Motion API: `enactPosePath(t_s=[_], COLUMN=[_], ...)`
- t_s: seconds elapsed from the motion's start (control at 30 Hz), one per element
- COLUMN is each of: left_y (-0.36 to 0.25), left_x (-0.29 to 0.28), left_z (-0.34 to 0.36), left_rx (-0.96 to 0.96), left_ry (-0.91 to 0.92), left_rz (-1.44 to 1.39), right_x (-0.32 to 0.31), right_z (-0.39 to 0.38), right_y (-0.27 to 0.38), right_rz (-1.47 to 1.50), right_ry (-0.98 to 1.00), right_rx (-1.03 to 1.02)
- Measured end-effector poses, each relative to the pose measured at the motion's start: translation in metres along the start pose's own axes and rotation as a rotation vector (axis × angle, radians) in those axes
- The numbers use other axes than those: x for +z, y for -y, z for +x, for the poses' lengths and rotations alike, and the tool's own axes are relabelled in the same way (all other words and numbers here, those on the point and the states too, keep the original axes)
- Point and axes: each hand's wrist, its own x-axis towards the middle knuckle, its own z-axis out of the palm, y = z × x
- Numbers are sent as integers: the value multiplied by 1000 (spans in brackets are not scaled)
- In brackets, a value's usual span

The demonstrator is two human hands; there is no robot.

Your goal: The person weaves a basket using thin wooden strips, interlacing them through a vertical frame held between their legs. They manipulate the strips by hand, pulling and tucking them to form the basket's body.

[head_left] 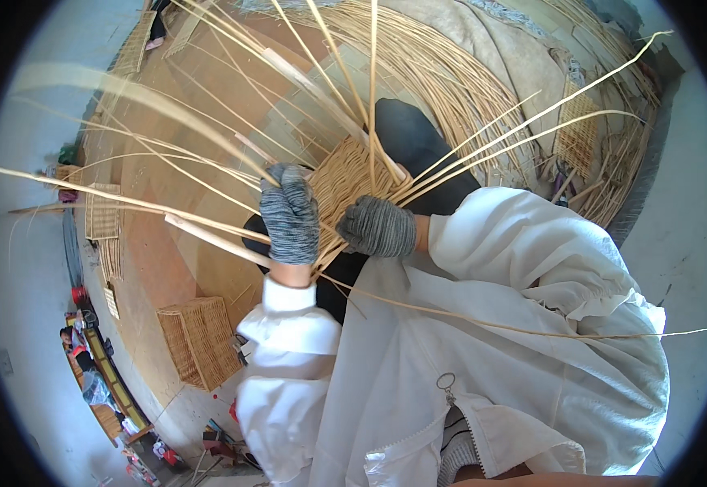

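A partly woven wicker basket [343, 172] rests on my lap, with long pale rods [507, 138] fanning out from its edges. In a grey knitted glove, my left hand [290, 213] is closed around a willow rod [167, 104] at the basket's left edge; that rod is smeared by motion toward the upper left. My right hand [376, 227], gloved the same way, is closed at the basket's near edge, and its fingertips are hidden. Thicker peeled sticks [215, 238] stick out past the left hand. One thin rod [483, 325] trails right across my white garment.
A large bundle of willow rods [442, 89] curves along the far right, beside a beige cloth [491, 49]. A finished rectangular basket [199, 342] stands on the floor at left. Farther left are more woven pieces [103, 213] and a wooden bench [106, 381] holding items.
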Motion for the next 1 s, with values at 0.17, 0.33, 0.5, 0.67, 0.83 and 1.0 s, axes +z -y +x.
enactPosePath(t_s=[0.17,0.33,0.5,0.67,0.83,1.0], left_y=[-28,-68,-4,66,54,59], left_x=[-36,-33,-28,9,0,-1], left_z=[57,26,-98,-71,-73,-75], left_rx=[-97,1025,68,-37,51,79], left_ry=[200,54,-91,-55,-107,-150], left_rz=[88,1048,627,750,458,220], right_x=[-3,-3,6,-14,-57,-79], right_z=[3,-9,4,9,-24,-45], right_y=[5,-2,9,7,48,35], right_rz=[-106,-105,16,-56,240,1290], right_ry=[0,14,81,67,44,-193], right_rx=[-30,17,44,43,223,950])
